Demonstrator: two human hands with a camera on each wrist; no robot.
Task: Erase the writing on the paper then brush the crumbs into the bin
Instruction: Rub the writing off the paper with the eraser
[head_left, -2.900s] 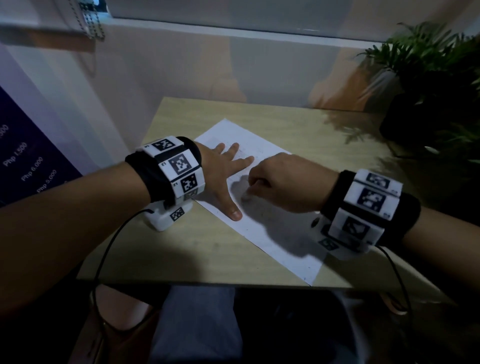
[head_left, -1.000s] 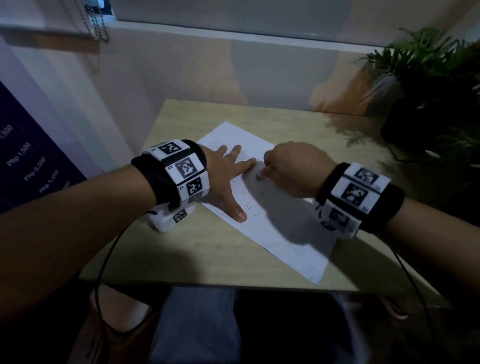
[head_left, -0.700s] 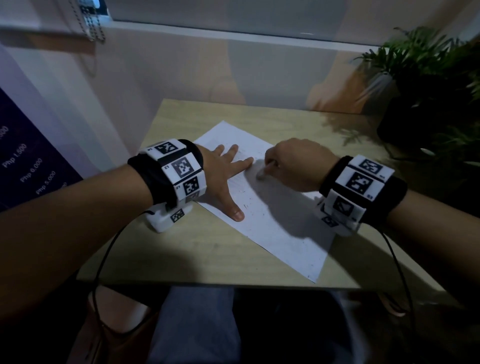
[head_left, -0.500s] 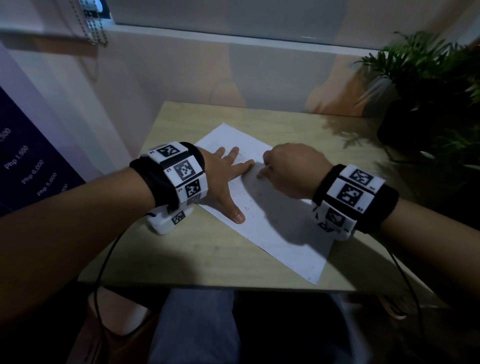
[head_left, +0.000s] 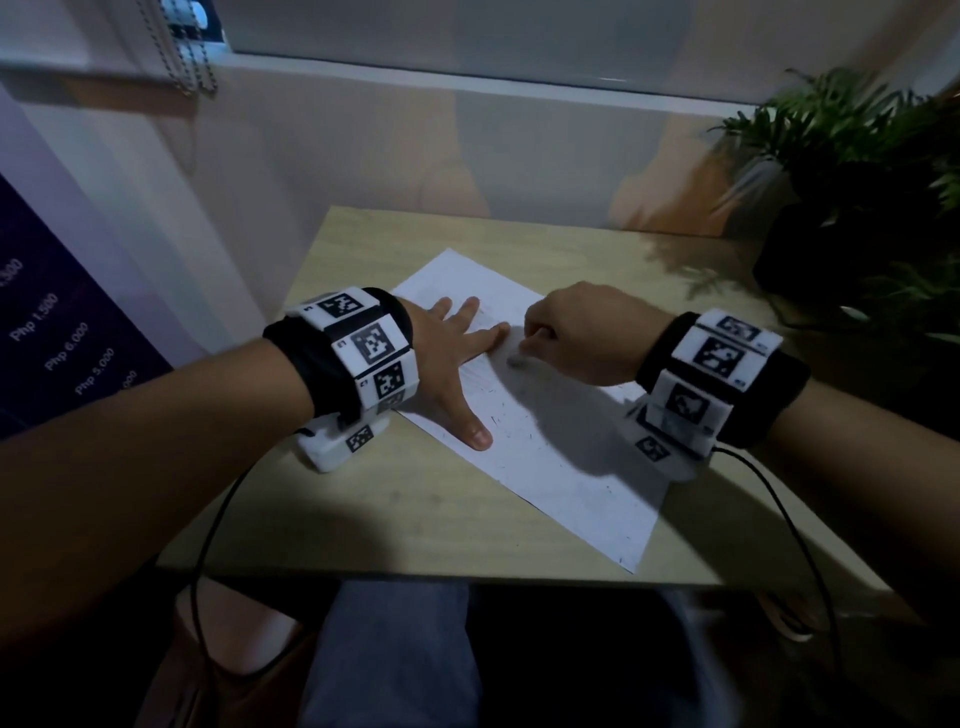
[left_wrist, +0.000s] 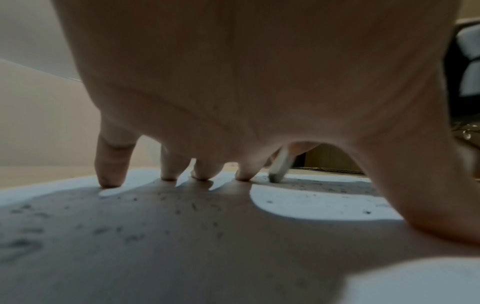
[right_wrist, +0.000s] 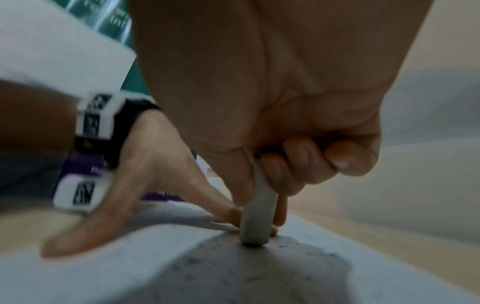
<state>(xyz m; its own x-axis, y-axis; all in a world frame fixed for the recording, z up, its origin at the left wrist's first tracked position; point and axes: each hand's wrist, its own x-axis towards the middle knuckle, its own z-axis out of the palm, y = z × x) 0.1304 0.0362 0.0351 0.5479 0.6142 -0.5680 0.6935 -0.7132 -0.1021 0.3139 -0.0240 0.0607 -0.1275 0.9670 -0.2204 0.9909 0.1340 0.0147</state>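
A white sheet of paper (head_left: 566, 457) lies slanted on the wooden table (head_left: 374, 509). My left hand (head_left: 457, 358) lies flat on its left part, fingers spread, pressing it down. My right hand (head_left: 582, 338) pinches a grey-white eraser (right_wrist: 257, 218) upright, its lower end on the paper just beside my left fingertips (left_wrist: 244, 174). The eraser (left_wrist: 279, 166) also shows past my left fingers. Dark eraser crumbs (head_left: 519, 415) speckle the sheet around both hands. Faint writing remains near my left fingers. No bin is in view.
A potted green plant (head_left: 862, 171) stands at the table's right rear. A wall with a window sill (head_left: 467, 83) rises behind the table. A purple price poster (head_left: 57, 338) hangs at the left. Cables run from both wrist units over the table's front edge.
My right hand has moved with the eraser from the middle of the sheet up toward my left fingertips, then rubbed back and forth there. The left hand has stayed put.
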